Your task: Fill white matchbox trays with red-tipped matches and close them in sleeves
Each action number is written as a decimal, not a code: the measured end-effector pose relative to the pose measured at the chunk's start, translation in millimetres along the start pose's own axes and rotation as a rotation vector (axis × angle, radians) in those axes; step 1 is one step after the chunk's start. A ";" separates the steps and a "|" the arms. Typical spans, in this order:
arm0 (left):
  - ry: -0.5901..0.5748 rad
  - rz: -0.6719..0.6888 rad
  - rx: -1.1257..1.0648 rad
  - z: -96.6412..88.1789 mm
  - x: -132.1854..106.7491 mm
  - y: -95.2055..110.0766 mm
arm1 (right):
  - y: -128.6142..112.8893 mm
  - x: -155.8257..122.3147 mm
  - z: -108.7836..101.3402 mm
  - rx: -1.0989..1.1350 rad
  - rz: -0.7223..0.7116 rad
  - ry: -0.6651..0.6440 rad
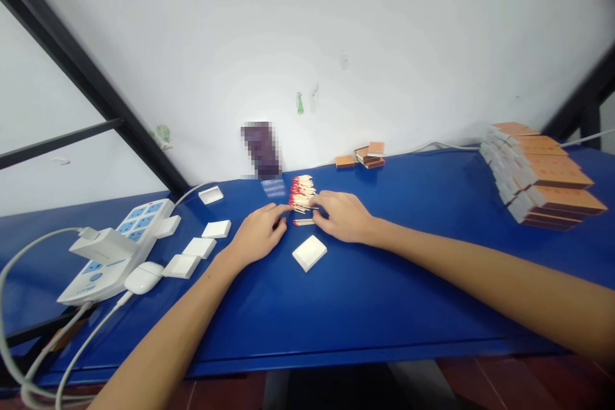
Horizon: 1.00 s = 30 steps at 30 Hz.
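Over the front edge of the blue bench (365, 314), I have both forearms reaching in. My right hand (344, 216) points leftward, and I cannot tell whether its grip is closed; my left hand (257, 235) angles inward, thumb and forefinger apart. The white tray (310, 252) lies nearer the front edge than the match pile (302, 192), whose near end sits between my hands.

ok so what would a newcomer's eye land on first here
Probably the heap of red-tipped matches near the back of the blue table, with the left hand and right hand at its near end. Next might come the bulky stack of orange matchboxes on the right and the white power strip on the left.
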State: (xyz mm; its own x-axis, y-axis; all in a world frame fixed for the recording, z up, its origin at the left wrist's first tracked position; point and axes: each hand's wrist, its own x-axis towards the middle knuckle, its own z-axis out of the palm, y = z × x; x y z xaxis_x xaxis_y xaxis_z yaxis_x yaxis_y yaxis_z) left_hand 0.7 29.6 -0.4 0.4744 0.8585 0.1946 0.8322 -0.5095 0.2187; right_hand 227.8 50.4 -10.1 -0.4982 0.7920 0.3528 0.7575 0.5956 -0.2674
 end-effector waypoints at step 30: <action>0.007 0.061 -0.021 -2.2 -1.3 4.0 | 4.9 1.8 -0.1 0.133 0.093 -0.035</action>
State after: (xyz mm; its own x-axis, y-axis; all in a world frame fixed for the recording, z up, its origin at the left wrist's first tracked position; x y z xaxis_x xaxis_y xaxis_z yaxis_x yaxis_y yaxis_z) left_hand 2.8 26.3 2.3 0.5218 0.8256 0.2148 0.7957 -0.5618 0.2263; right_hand 230.7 54.7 -10.7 -0.4447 0.8475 0.2897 0.7399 0.5299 -0.4145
